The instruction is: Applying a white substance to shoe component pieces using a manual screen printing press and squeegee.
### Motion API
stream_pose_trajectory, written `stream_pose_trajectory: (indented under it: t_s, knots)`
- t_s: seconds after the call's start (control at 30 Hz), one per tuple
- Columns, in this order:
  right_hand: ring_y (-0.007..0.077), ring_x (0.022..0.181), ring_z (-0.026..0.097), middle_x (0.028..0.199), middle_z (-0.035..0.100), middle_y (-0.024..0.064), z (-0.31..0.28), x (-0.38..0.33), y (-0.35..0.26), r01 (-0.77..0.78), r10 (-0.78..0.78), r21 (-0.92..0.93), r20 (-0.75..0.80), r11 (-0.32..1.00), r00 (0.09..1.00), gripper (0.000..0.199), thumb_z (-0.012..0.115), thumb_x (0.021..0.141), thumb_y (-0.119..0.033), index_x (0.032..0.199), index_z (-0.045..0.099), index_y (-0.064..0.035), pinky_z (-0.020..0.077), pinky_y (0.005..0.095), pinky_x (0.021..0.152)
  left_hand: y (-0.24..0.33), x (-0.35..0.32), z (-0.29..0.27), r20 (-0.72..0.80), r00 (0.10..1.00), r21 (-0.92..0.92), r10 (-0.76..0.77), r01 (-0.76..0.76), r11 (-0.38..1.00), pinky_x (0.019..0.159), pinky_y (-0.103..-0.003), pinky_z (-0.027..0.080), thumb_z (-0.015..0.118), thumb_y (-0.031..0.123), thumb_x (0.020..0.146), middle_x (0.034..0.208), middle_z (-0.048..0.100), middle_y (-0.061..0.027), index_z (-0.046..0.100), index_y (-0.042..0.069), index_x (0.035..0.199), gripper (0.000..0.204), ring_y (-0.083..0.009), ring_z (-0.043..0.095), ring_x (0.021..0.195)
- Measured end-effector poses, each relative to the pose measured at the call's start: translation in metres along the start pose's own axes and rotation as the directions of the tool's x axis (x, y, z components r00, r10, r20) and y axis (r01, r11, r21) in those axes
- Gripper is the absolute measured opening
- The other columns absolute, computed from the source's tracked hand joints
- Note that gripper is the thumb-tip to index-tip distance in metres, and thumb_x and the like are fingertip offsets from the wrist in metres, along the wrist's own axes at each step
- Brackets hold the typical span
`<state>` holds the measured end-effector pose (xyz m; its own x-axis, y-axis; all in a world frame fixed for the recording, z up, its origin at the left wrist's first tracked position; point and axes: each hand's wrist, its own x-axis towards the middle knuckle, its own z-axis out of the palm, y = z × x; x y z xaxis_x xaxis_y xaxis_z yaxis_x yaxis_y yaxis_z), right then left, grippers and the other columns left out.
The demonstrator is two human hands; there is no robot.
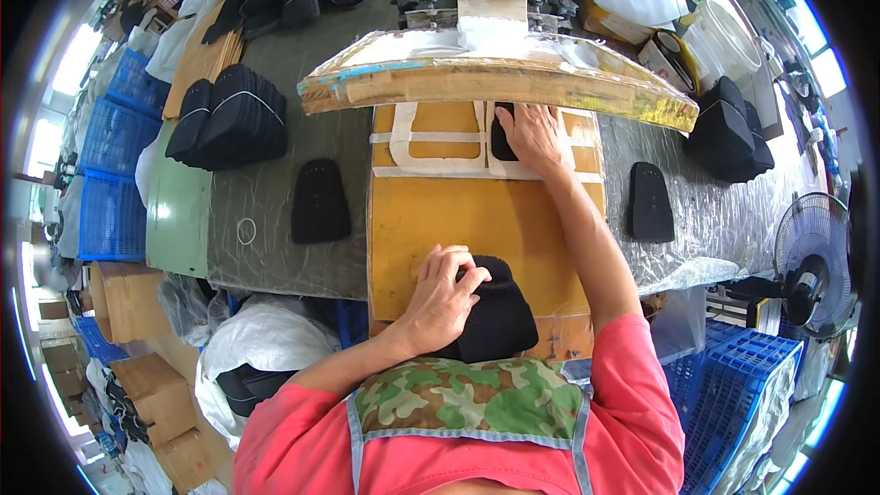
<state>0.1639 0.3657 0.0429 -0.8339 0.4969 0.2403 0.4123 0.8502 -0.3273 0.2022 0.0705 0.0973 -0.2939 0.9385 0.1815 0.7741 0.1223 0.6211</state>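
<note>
My right hand reaches forward and lies flat, fingers stretched, partly over a black pad. The pad sits in the right opening of a white-taped outline on a yellow board. A raised wooden-edged screen frame stands over the board's far edge, just beyond my fingertips. Close to my body, my left hand has its fingers curled and closed at the upper left edge of a stack of black pads. Its thumb and forefinger pinch there.
Single black pads lie left and right of the board. Banded pad bundles stand farther left, another at right. A container with tape and rolls is at back right. A fan stands by the table's right edge.
</note>
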Motion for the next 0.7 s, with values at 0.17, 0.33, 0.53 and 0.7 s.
stream_pose_trajectory:
  t_s: [0.17,0.33,0.53,0.7]
  knots:
    - [0.0315,0.124,0.049,0.125,0.059,0.0169,-0.002,0.0,0.003,0.153,-0.153,0.008,0.086,0.988,0.984,0.04,0.046,0.098,-0.032,0.127,0.052,-0.0049,0.0306,0.0474,0.106,0.0,-0.006,0.005,-0.028,0.999,-0.058,-0.018,0.016,0.998,0.1,-0.052,0.034,0.072,-0.003,0.071,0.116,0.043,-0.0124,0.056,0.013,0.117,0.051,-0.0331,0.045,0.114]
    - [0.0308,0.13,0.044,0.134,0.052,0.0175,0.007,-0.004,0.005,0.171,-0.171,0.005,0.006,0.985,0.985,0.06,0.05,0.092,-0.047,0.133,0.048,-0.0032,0.0257,0.0479,0.111,0.002,-0.008,0.004,-0.023,0.997,0.171,0.076,-0.071,0.983,0.106,-0.056,0.029,0.069,-0.002,0.074,0.128,0.044,-0.0139,0.055,0.015,0.127,0.057,-0.033,0.043,0.123]
    - [0.0324,0.132,0.042,0.136,0.051,0.0161,0.005,-0.002,0.021,0.28,-0.28,0.015,0.003,0.96,0.96,0.075,0.055,0.087,-0.058,0.137,0.046,-0.0027,0.0241,0.0471,0.112,0.002,-0.014,0.006,-0.063,0.997,-0.014,0.037,-0.038,0.999,0.099,-0.047,0.036,0.066,-0.006,0.076,0.129,0.043,-0.0159,0.054,0.012,0.127,0.056,-0.0314,0.049,0.109]
    - [0.0323,0.132,0.041,0.137,0.051,0.0156,-0.001,0.001,0.024,0.292,-0.294,0.057,0.032,0.955,0.955,0.079,0.056,0.085,-0.063,0.138,0.047,-0.0048,0.0239,0.0482,0.112,-0.003,-0.024,0.012,-0.119,0.989,-0.254,-0.083,0.05,0.966,0.094,-0.04,0.04,0.06,-0.01,0.078,0.129,0.037,-0.0213,0.052,0.008,0.124,0.05,-0.0316,0.049,0.104]
